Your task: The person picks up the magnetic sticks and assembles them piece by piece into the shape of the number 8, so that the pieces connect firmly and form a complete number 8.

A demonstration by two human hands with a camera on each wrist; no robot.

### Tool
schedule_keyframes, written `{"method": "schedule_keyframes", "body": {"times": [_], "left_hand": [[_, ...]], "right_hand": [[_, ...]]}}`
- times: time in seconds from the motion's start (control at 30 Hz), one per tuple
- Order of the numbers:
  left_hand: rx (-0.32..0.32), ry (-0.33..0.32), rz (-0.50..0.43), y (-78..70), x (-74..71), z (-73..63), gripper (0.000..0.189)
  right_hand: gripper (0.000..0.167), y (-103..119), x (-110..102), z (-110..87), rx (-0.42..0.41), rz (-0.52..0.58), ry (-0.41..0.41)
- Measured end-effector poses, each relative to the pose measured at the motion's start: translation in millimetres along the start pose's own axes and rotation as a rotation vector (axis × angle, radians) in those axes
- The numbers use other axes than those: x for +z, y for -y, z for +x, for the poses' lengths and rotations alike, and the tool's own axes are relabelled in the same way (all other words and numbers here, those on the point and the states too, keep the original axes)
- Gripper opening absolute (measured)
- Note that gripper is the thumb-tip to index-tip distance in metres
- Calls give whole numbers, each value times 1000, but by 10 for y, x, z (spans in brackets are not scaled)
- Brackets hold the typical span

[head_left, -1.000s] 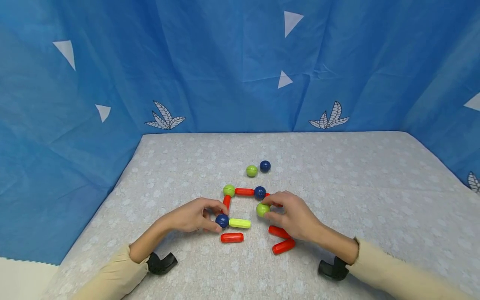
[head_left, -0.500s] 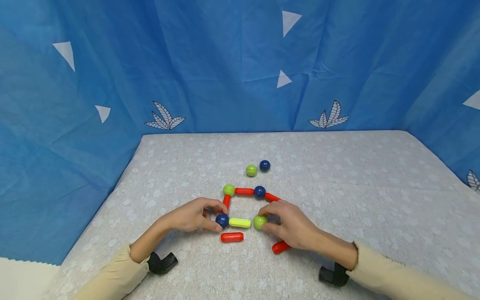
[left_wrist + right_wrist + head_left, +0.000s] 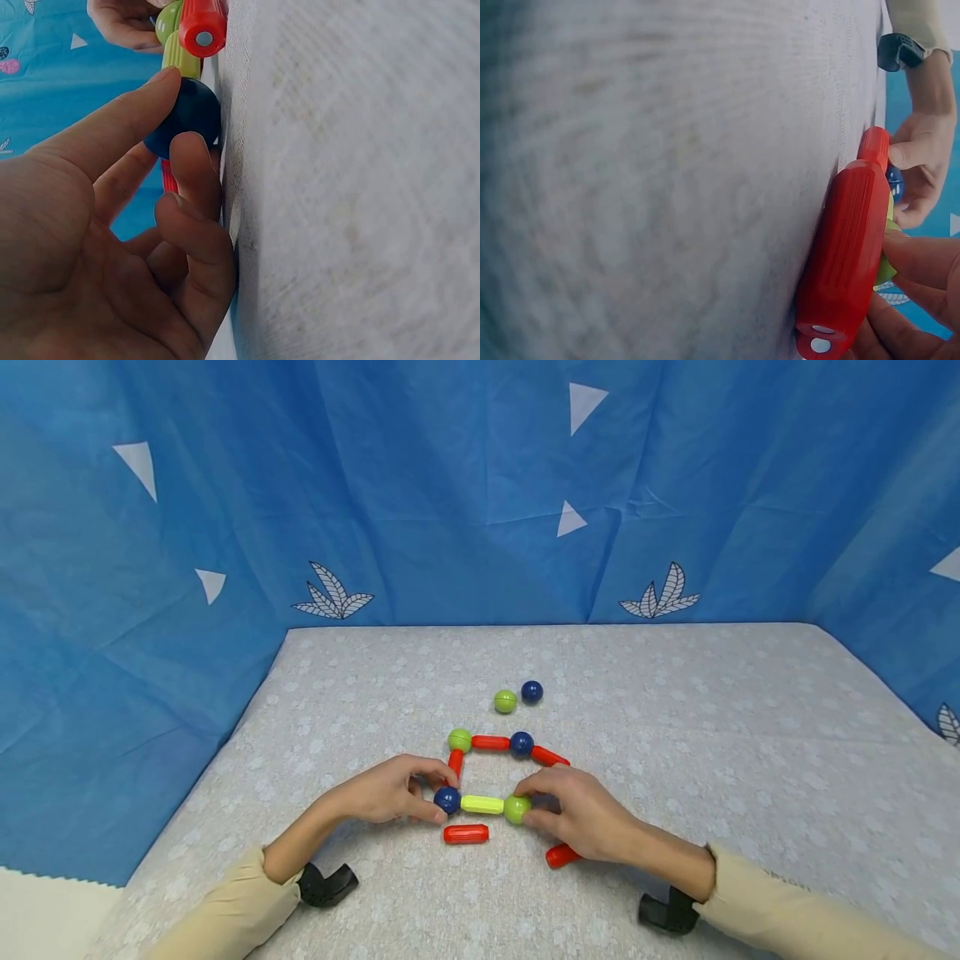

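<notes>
Thumb and fingers of my left hand (image 3: 390, 791) pinch a dark blue ball (image 3: 447, 800), seen close up in the left wrist view. A yellow-green rod (image 3: 482, 804) runs from that ball to a lime green ball (image 3: 517, 809), which my right hand (image 3: 581, 810) pinches. From the blue ball a red rod (image 3: 455, 763) leads up to another green ball (image 3: 460, 741). A second red rod (image 3: 491, 743) joins that one to a blue ball (image 3: 521, 744), and a further red rod (image 3: 551, 756) slants off it toward my right hand.
One loose red rod (image 3: 466, 834) lies in front of the yellow-green one. Another red rod (image 3: 562, 855) is partly hidden under my right hand. Farther back on the patterned cloth (image 3: 360, 693) sit a green ball (image 3: 506, 701) and a blue ball (image 3: 532, 692).
My right hand has brought the lime green ball toward me and slightly left, against the free end of the yellow-green rod. My left hand has stayed on the blue ball.
</notes>
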State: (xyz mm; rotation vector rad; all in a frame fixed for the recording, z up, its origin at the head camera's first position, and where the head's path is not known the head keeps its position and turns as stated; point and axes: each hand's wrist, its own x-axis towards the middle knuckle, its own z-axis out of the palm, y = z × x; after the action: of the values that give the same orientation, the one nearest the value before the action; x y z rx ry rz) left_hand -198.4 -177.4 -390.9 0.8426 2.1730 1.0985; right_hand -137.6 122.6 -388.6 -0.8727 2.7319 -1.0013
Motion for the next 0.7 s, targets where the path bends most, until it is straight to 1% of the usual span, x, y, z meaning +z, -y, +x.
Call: {"method": "schedule_keyframes", "body": {"times": [0.6, 0.7], "left_hand": [[-14, 2, -10, 9, 4, 4, 32], [-13, 3, -6, 17, 3, 6, 32]], "right_hand": [[25, 7, -4, -2, -7, -22, 4], [24, 5, -23, -4, -11, -18, -15]]}}
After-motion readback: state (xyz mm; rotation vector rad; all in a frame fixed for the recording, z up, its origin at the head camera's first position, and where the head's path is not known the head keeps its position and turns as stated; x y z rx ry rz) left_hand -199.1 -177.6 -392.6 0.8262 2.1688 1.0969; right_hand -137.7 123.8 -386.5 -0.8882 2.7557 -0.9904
